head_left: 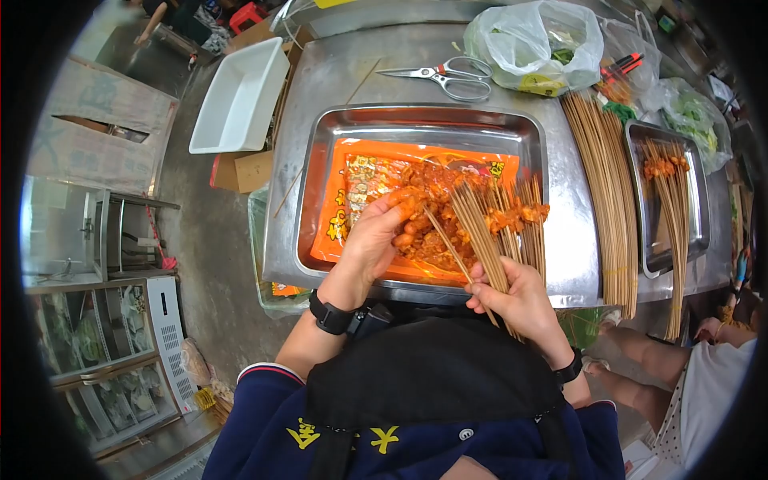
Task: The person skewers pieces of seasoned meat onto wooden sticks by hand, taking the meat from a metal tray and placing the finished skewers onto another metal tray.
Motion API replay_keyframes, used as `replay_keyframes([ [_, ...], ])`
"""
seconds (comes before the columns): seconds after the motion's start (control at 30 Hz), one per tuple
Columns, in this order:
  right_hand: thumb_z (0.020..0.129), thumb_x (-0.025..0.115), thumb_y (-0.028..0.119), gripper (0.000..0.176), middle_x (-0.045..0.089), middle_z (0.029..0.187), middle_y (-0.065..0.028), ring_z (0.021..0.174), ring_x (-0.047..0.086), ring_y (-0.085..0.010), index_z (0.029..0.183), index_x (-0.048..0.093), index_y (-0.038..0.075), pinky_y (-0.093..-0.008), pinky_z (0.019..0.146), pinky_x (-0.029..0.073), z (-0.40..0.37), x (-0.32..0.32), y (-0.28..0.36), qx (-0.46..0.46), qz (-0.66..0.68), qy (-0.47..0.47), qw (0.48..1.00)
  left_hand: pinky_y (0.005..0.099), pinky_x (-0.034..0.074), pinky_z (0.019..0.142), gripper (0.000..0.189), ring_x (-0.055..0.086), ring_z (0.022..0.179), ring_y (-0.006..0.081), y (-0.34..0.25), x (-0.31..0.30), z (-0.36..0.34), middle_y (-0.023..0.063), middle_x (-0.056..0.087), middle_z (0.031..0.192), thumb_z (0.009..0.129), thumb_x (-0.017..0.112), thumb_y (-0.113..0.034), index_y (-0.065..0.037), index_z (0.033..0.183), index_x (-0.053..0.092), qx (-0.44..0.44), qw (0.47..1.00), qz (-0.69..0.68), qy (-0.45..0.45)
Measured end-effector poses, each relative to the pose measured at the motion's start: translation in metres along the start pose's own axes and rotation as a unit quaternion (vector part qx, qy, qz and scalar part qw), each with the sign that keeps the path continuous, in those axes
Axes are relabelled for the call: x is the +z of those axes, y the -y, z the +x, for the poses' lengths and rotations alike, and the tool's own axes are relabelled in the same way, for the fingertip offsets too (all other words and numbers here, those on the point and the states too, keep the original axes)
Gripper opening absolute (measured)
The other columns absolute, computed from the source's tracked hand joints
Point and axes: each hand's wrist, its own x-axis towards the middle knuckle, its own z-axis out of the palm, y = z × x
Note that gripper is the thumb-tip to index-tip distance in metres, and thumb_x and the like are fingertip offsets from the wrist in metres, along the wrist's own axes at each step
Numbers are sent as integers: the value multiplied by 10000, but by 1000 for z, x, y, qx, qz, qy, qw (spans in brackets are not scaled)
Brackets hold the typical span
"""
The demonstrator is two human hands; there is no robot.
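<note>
A steel tray (320, 144) holds an orange printed bag (328, 228) with red-sauced meat pieces (428, 180) on it. My left hand (384, 232) has its fingers closed on a piece of the meat over the tray. My right hand (512, 296), at the tray's near right edge, grips a bundle of wooden skewers (480, 228). One skewer (448, 244) stands apart from the bundle, slanting from my right fingers towards the meat by my left hand. Skewers loaded with meat (524, 216) rest at the tray's right side.
Scissors (440, 76) and a plastic bag with greens (536, 48) lie behind the tray. Right of it are a long skewer bundle (608, 208) and a smaller steel tray (700, 200) with loaded skewers. A white bin (240, 96) stands left; a person (704, 384) is at right.
</note>
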Motion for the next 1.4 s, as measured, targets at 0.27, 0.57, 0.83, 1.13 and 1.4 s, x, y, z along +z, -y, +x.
replay_keyframes([
  [0.27, 801, 555, 11, 130, 571, 785, -41, 656, 593, -93, 924, 528, -24, -199, 564, 484, 1, 0, 1, -1, -11, 3, 1000, 172, 359, 494, 187, 486, 613, 39, -1, 5, -2, -13, 590, 790, 834, 561, -133, -45, 998, 581, 25, 1000, -13, 10],
  [0.57, 804, 553, 9, 142, 581, 781, -51, 670, 600, -103, 938, 524, -29, -204, 575, 491, 1, -1, -1, 2, 4, -13, 1000, 175, 382, 509, 164, 500, 624, 53, 3, 11, -4, -3, 604, 810, 822, 583, -135, -44, 958, 590, -15, 999, 24, 26],
  [0.83, 800, 557, 7, 141, 585, 788, -57, 663, 602, -108, 933, 528, -29, -206, 574, 491, -1, -3, -2, 3, 19, -34, 999, 194, 401, 557, 148, 509, 659, 68, 4, 15, -11, 3, 588, 815, 840, 532, -97, -22, 960, 576, -12, 999, -33, 1],
  [1.13, 808, 546, 12, 140, 592, 799, -64, 662, 599, -102, 942, 526, -23, -205, 578, 489, 0, -1, -1, 0, 5, -3, 1000, 222, 449, 619, 157, 548, 725, 98, 1, 16, 0, 40, 605, 860, 853, 512, -89, -8, 973, 575, 81, 992, -52, -83],
  [1.4, 813, 538, 8, 139, 595, 805, -69, 665, 598, -101, 948, 522, -23, -204, 578, 487, 0, -2, -2, 0, 5, -4, 1000, 328, 467, 805, 246, 574, 938, 177, 5, 15, 0, 75, 594, 1024, 866, 503, -141, -4, 1067, 537, 94, 995, -24, -29],
])
